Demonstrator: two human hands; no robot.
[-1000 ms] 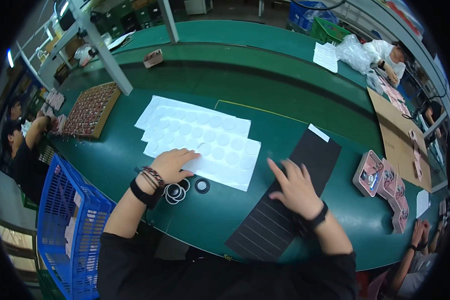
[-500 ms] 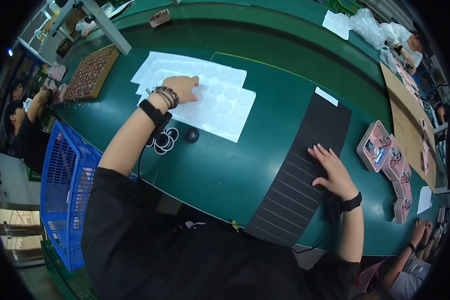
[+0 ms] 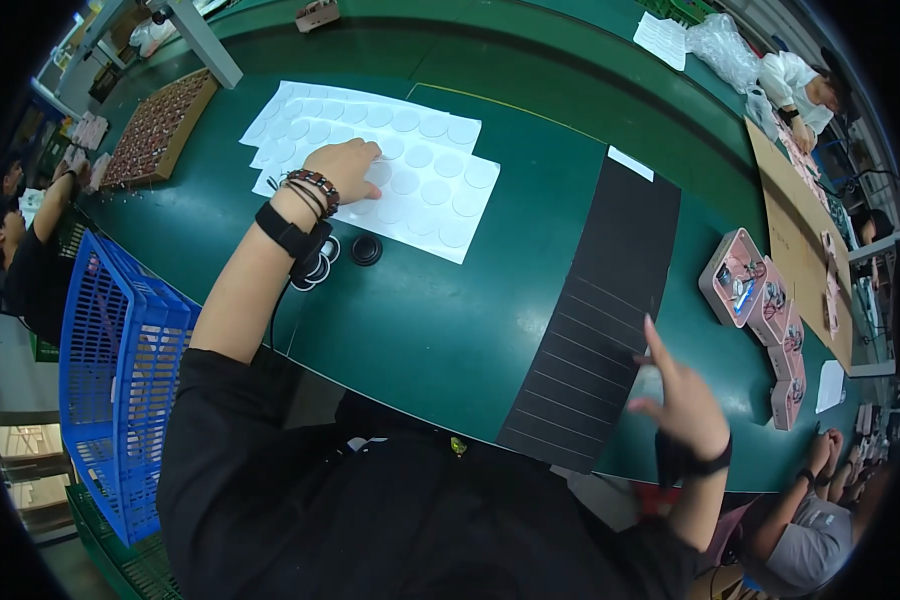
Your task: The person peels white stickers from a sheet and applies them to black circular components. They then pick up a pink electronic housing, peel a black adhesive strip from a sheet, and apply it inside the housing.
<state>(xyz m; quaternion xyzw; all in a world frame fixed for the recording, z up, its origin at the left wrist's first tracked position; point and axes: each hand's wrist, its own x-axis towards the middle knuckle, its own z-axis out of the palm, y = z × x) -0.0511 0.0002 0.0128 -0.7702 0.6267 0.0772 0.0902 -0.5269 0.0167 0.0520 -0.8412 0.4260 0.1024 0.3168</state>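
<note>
My left hand [image 3: 342, 170] rests over overlapping white sheets of round stickers [image 3: 435, 190], its thumb and index finger apart with nothing visible between them. Beside that wrist lie a round black disc [image 3: 366, 250] and several white-rimmed black rings [image 3: 318, 270], partly hidden by my arm. My right hand [image 3: 685, 400] is blurred by motion at the right edge of a long black sheet [image 3: 610, 290] with thin pale lines across it. Its index finger stretches out and the thumb stands apart. A pale patch shows between them, too blurred to name.
Pink open casings with wires [image 3: 740, 280] stand in a row at right, near a cardboard sheet [image 3: 795, 240]. A blue crate [image 3: 120, 400] stands at left, below a box of small parts [image 3: 160, 130]. Co-workers sit on both sides.
My right hand has lifted off the black sheet and drawn toward me, its index finger now stretched out. The left hand stays over the sticker sheets. The whole view has shifted slightly.
</note>
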